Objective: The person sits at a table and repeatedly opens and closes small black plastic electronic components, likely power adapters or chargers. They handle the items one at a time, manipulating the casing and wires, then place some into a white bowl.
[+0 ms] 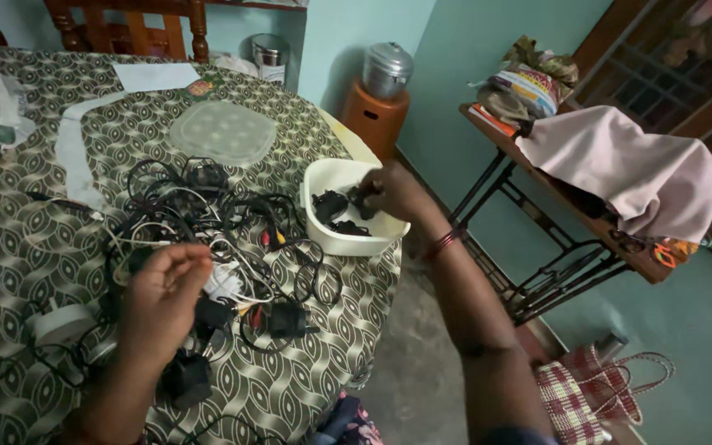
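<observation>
Nearest the camera, the left hand (161, 298) hovers over the near part of the tabletop (26, 239), fingers loosely curled and partly open; whether it grips a strand of cable cannot be told. Beneath and beside it lies a tangled heap of cables (208, 222), black and white leads mixed with black plug adapters (288, 317) and red and yellow connector plugs (272, 239). A white round device (61, 323) sits toward the left edge. Farther back, a pale oval mat (222, 132) rests near the tabletop's far side.

At the right edge stands a white plastic tub (348, 239). The right hand (391, 191) reaches into it, fingers closed around a black adapter (362, 200); other black pieces (331, 204) already lie inside.

Judged from this layout, sorting is at an early stage: a few black items occupy the tub, while most cables and adapters remain in the heap.

Right of the table stands a treadle sewing table (570, 222) draped with pink cloth (628, 169).
</observation>
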